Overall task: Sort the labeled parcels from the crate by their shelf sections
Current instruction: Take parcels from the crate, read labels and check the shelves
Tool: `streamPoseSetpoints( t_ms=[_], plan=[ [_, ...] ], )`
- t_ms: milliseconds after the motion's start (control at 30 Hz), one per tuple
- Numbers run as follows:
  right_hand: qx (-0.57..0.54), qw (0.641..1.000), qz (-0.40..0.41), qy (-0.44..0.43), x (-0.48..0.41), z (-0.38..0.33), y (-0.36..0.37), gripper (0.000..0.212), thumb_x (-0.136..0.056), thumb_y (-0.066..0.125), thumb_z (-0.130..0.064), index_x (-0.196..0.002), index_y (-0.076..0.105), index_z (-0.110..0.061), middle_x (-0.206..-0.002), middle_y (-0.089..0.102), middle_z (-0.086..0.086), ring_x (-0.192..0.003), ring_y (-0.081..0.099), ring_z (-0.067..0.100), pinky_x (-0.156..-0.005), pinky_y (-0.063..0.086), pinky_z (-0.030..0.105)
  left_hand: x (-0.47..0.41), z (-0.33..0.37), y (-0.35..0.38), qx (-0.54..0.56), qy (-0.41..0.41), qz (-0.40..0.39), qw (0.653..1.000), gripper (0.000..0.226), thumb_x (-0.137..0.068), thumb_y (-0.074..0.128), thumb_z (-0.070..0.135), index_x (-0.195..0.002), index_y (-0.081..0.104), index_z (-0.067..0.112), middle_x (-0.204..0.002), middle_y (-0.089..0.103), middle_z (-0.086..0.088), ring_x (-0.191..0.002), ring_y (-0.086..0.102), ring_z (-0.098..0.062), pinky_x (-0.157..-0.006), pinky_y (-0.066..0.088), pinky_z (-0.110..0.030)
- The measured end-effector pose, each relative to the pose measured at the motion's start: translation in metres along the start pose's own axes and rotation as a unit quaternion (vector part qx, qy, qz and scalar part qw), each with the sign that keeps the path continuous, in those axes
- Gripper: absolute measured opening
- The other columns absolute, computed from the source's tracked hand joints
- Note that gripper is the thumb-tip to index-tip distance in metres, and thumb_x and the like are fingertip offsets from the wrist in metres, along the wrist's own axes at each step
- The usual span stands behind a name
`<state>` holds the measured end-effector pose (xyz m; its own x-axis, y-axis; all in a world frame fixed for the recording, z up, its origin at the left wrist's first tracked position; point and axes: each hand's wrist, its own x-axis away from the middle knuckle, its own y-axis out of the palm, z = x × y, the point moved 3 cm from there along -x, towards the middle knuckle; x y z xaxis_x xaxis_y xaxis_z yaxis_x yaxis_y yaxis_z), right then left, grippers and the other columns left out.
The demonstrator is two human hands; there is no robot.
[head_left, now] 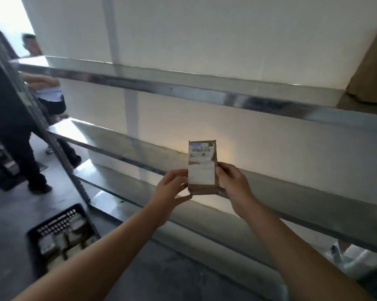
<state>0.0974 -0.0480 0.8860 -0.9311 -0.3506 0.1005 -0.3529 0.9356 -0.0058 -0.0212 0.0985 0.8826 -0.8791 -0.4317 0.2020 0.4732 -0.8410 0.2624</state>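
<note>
Parcel (201, 168): upright, label facing camera, before shelf (270, 181).
Left hand (172, 185): grips parcel's left edge.
Right hand (233, 181): grips its right edge.

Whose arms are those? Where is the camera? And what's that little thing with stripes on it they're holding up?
The camera sits on a person's head, so you see their own two arms reaching out, almost as if through their eyes. The left hand and the right hand hold a small brown parcel upright by its sides. The stripes are a barcode on its white label. The words are too blurry to read. In front are metal shelves. On the floor at lower left stands a black crate with more parcels inside. A person in a light shirt stands at the far left.
</note>
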Motion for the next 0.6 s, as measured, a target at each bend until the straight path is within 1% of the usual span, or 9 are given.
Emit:
streamPoseSetpoints(
  t_ms=[67, 133, 267, 367, 433, 467, 500, 567, 600],
  plan=[
    [0.012, 0.999, -0.039, -0.010, -0.004, -0.005, 0.035, 0.015, -0.098, 0.057, -0.023, -0.109, 0.065, -0.030, -0.110, 0.069, -0.007, -0.104, 0.065, 0.016, -0.089, 0.057, 0.043, 0.003, 0.010, -0.030, -0.032, 0.012, 0.026, 0.999, 0.030, -0.097, 0.059, 0.024, -0.127, 0.060, 0.026, -0.119, 0.069, 0.000, -0.112, 0.064, -0.018, -0.095, 0.053, -0.046],
    [0.021, 0.997, -0.077, -0.020, -0.006, -0.008, 0.077, 0.016, -0.099, 0.055, -0.021, -0.107, 0.063, -0.032, -0.112, 0.068, -0.006, -0.104, 0.065, 0.016, -0.090, 0.056, 0.042, 0.005, 0.017, -0.064, -0.041, 0.019, 0.062, 0.997, 0.035, -0.096, 0.061, 0.027, -0.130, 0.060, 0.030, -0.117, 0.070, 0.004, -0.111, 0.065, -0.015, -0.095, 0.052, -0.043],
    [0.042, 0.989, -0.140, -0.018, -0.004, -0.004, 0.172, 0.015, -0.098, 0.056, -0.023, -0.110, 0.061, -0.030, -0.115, 0.068, -0.006, -0.103, 0.065, 0.013, -0.085, 0.056, 0.035, 0.011, 0.031, -0.147, 0.023, 0.039, 0.120, 0.992, 0.037, -0.096, 0.057, 0.009, -0.130, 0.062, 0.022, -0.118, 0.070, -0.004, -0.108, 0.068, -0.021, -0.096, 0.055, -0.039],
    [0.074, 0.981, -0.180, 0.012, 0.004, 0.002, 0.249, 0.018, -0.095, 0.058, -0.037, -0.109, 0.058, -0.026, -0.105, 0.068, -0.006, -0.091, 0.065, 0.009, -0.072, 0.054, 0.027, 0.019, 0.043, -0.214, -0.024, 0.054, 0.168, 0.984, 0.042, -0.090, 0.060, -0.001, -0.125, 0.063, 0.021, -0.123, 0.067, -0.003, -0.111, 0.065, -0.023, -0.096, 0.055, -0.037],
    [0.079, 0.972, -0.219, 0.030, 0.009, 0.007, 0.301, 0.024, -0.095, 0.058, -0.039, -0.111, 0.059, -0.022, -0.102, 0.069, -0.004, -0.087, 0.067, 0.009, -0.064, 0.053, 0.024, 0.027, 0.049, -0.257, -0.049, 0.051, 0.209, 0.975, 0.043, -0.086, 0.062, -0.008, -0.121, 0.060, 0.018, -0.125, 0.062, -0.002, -0.109, 0.063, -0.019, -0.087, 0.057, -0.029],
    [0.083, 0.968, -0.234, 0.036, 0.012, 0.010, 0.326, 0.026, -0.095, 0.057, -0.038, -0.114, 0.058, -0.020, -0.104, 0.068, -0.001, -0.089, 0.067, 0.012, -0.064, 0.054, 0.025, 0.031, 0.051, -0.277, -0.051, 0.051, 0.225, 0.972, 0.044, -0.085, 0.061, -0.011, -0.119, 0.058, 0.016, -0.125, 0.060, -0.001, -0.107, 0.063, -0.016, -0.081, 0.057, -0.025],
    [0.091, 0.964, -0.246, 0.042, 0.015, 0.015, 0.349, 0.028, -0.096, 0.057, -0.037, -0.116, 0.057, -0.019, -0.106, 0.067, 0.001, -0.091, 0.067, 0.015, -0.064, 0.055, 0.026, 0.034, 0.052, -0.298, -0.055, 0.053, 0.244, 0.967, 0.045, -0.084, 0.060, -0.014, -0.119, 0.057, 0.014, -0.125, 0.059, -0.002, -0.105, 0.063, -0.015, -0.081, 0.058, -0.024],
    [0.108, 0.957, -0.266, 0.048, 0.020, 0.025, 0.393, 0.026, -0.097, 0.055, -0.034, -0.116, 0.055, -0.018, -0.109, 0.066, 0.004, -0.094, 0.066, 0.018, -0.069, 0.058, 0.032, 0.040, 0.051, -0.339, -0.063, 0.053, 0.286, 0.955, 0.045, -0.085, 0.059, -0.014, -0.122, 0.056, 0.010, -0.127, 0.059, -0.005, -0.110, 0.061, -0.018, -0.093, 0.056, -0.034],
    [0.114, 0.954, -0.273, 0.051, 0.021, 0.031, 0.414, 0.023, -0.097, 0.055, -0.033, -0.115, 0.054, -0.018, -0.111, 0.065, 0.005, -0.095, 0.065, 0.019, -0.075, 0.059, 0.036, 0.042, 0.050, -0.359, -0.061, 0.048, 0.300, 0.951, 0.042, -0.085, 0.059, -0.012, -0.121, 0.057, 0.011, -0.127, 0.059, -0.006, -0.114, 0.060, -0.021, -0.097, 0.054, -0.040]
  ],
)
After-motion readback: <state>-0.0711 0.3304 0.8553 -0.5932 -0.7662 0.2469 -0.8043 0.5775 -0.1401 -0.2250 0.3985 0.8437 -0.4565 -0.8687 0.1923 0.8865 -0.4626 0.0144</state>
